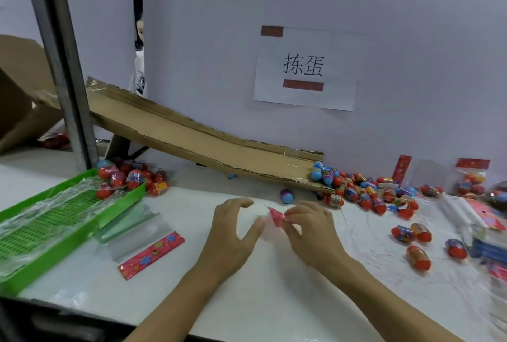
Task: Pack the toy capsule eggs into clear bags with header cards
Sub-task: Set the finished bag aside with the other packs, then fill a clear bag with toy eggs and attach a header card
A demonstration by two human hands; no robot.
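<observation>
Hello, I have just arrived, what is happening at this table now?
A person is packing toy eggs at a white table. The right hand pinches a small pink header card, while the left hand hovers open beside it. Loose red and blue capsule eggs lie below a brown cardboard ramp. An empty clear bag with a pink header lies beside a green plastic tray.

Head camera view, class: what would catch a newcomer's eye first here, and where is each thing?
The two hands at centre draw the eye: the right hand pinches a pink header card while the left hand hovers open beside it. Behind them a cardboard ramp slopes down to the right, spilling red and blue capsule eggs onto the white table. A green tray sits far left.
</observation>
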